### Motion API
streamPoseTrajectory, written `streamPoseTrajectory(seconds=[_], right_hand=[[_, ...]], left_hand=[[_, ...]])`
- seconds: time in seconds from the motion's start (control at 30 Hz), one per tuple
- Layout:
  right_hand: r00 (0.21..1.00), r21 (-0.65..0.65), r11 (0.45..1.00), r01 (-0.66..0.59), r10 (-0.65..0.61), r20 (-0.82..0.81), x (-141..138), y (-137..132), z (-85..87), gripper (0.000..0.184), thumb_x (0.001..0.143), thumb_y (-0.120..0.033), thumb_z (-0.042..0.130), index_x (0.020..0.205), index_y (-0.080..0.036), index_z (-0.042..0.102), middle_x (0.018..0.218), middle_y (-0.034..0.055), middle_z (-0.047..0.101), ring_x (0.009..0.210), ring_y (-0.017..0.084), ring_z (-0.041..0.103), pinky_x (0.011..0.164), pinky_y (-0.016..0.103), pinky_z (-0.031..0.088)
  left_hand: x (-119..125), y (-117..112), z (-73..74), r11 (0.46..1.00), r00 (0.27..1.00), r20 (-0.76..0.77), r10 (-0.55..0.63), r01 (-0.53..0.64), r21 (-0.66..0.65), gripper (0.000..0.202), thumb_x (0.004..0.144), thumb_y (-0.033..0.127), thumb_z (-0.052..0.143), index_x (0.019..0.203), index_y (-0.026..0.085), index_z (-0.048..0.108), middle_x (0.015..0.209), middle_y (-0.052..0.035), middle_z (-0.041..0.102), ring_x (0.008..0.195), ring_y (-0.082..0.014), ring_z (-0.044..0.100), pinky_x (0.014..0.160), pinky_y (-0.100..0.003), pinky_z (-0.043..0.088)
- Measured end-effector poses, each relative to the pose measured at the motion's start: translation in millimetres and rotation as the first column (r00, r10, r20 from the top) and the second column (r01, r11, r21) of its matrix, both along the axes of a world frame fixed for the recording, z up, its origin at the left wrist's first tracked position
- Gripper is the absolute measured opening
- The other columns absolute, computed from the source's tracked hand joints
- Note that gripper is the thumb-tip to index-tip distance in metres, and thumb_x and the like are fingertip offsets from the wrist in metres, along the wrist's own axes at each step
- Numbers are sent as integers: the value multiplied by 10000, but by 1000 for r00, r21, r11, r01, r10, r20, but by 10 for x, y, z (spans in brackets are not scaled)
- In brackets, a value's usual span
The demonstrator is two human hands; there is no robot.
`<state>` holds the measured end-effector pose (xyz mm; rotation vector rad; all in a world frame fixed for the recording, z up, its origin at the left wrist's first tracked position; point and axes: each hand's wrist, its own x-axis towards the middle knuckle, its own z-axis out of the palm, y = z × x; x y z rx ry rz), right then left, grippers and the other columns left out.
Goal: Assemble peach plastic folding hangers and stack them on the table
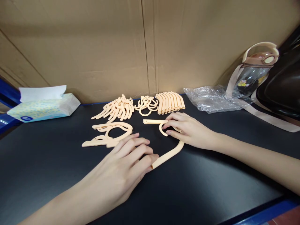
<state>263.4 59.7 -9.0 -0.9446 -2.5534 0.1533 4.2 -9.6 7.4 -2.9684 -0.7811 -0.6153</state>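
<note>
A cream plastic folding hanger lies over the black table, one arm angled toward me and the other pointing left. My right hand is closed around its middle joint, and the small curved hook shows beside the fingertips. At the lower arm's end, my left hand has thumb and fingers closed on the tip; the fingers partly hide the grip. Just beyond the left fingers lie more cream hanger pieces, folded together with a hook among them.
Along the back are a loose pile of curved arms, a heap of hooks and a neat row of arms. A tissue pack sits left. Clear plastic wrap and a strapped bottle stand right, before cardboard.
</note>
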Motion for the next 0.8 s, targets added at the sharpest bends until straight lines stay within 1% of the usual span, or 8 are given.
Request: streamPoseTrajectory(seconds=[0.07,0.13,0.2,0.27,0.37,0.47,0.63,0.8], right_hand=[[1000,-6,1000,6,-6,3,9,4,-9,183,973,-245,527,1080,-173,656,1079,85,602,1000,217,570,910,386,450],[1000,-14,1000,8,-8,2,13,3,-12,186,970,-242,528,1091,-177,652,1089,88,595,1013,221,566,919,387,460],[1000,-23,1000,7,-7,1,10,0,-8,191,971,-244,524,1093,-170,651,1092,92,589,1024,225,561,929,392,464],[1000,-31,999,5,-5,1,4,-5,-2,199,975,-250,515,1094,-161,648,1094,98,583,1035,229,555,938,399,465],[1000,-36,999,8,-8,0,-5,-13,5,203,977,-253,507,1097,-159,642,1094,100,576,1041,232,553,943,407,469],[1000,-33,999,12,-12,-2,-10,-17,7,199,978,-251,503,1096,-166,639,1083,97,576,1042,233,553,948,412,470],[1000,-37,999,10,-10,-1,-7,-18,4,209,986,-247,487,1102,-160,637,1092,97,570,1045,231,547,954,410,463],[1000,-29,1000,2,-1,15,-9,-24,19,223,994,-244,469,1116,-154,632,1089,101,568,1047,230,540,960,415,462]], left_hand=[[-9,12,-25,999,1000,-20,7,-6,43,301,962,38,412,1110,205,614,1101,-17,630,1195,-201,446,1069,-340,271],[-20,15,-41,997,999,-36,26,-23,73,354,953,12,400,1129,223,622,1115,-17,622,1136,-203,467,987,-330,321],[-31,13,-49,993,999,-26,42,-38,108,336,975,45,393,1112,234,636,1050,-21,614,991,-194,504,857,-316,364],[-40,14,-57,989,999,-15,49,-46,143,312,1000,97,379,1092,234,645,931,-21,590,816,-175,506,724,-301,367],[-50,27,-76,993,999,-39,37,-33,110,318,1017,133,353,1148,240,622,815,4,549,624,-142,461,586,-272,335],[-57,32,-81,998,996,-83,13,-8,63,335,1026,141,319,1212,239,579,788,23,551,556,-126,472,537,-263,339],[-69,-5,-9,990,986,-163,37,-15,139,326,1024,111,310,1258,205,517,792,40,602,543,-125,529,516,-275,358],[-55,-15,43,977,985,-172,12,25,210,320,998,53,292,1138,170,555,786,22,636,570,-122,578,526,-271,389]])
